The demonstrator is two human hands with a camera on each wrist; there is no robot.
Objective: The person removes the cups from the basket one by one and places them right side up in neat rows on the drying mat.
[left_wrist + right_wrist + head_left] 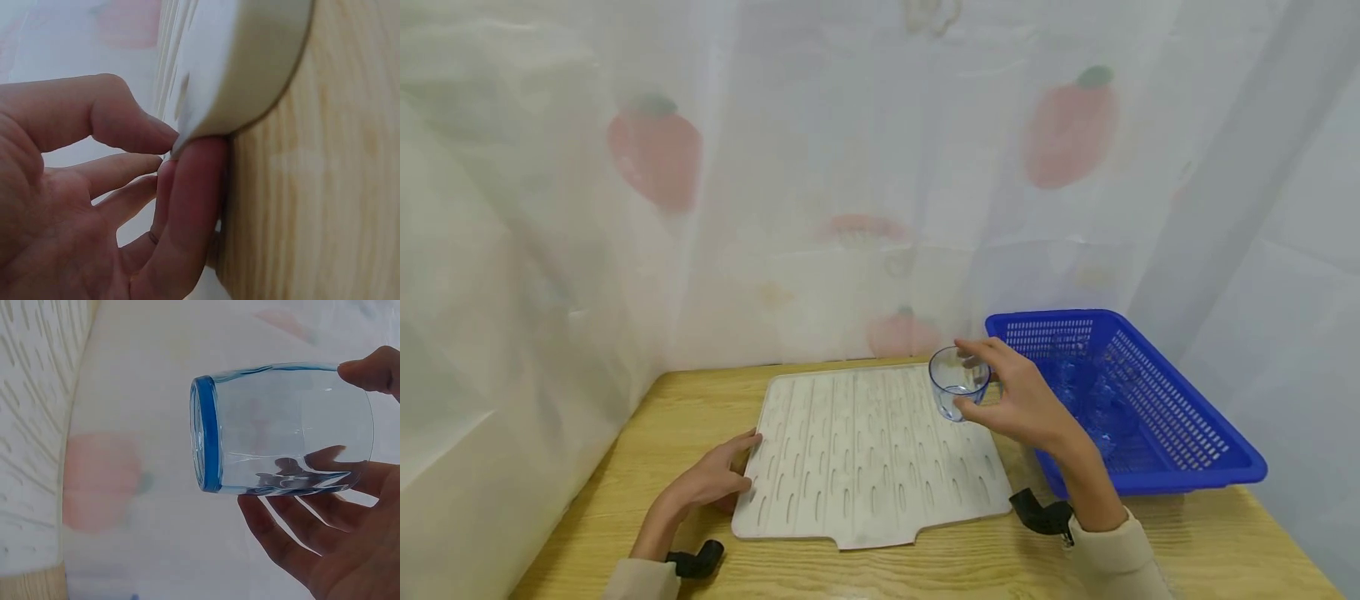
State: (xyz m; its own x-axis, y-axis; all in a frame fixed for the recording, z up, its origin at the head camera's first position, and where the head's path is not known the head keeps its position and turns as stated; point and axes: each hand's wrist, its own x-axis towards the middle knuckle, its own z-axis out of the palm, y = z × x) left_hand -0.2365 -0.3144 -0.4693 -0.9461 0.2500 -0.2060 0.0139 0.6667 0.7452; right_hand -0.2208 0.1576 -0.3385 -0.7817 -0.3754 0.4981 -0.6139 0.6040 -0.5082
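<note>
My right hand [1021, 402] holds a clear, blue-tinted drinking glass [952, 397] between thumb and fingers. The glass is upright with its mouth up, over the far right part of a white draining board [865, 467]. Seen from the right wrist, its thick blue base [211, 434] points away from the palm, and the thumb lies near the rim. At the board's left edge is my left hand [711, 475]. In the left wrist view its thumb and a finger pinch the board's rounded edge [262, 69], which lies close on the wooden table.
A blue plastic basket [1157, 481] with slotted walls stands at the right, holding several clear bluish glasses [1093, 400]. The wooden table [692, 396] meets a pale curtain [880, 167] with printed strawberries at the back and sides. Black wrist mounts [698, 560] sit near both sleeves.
</note>
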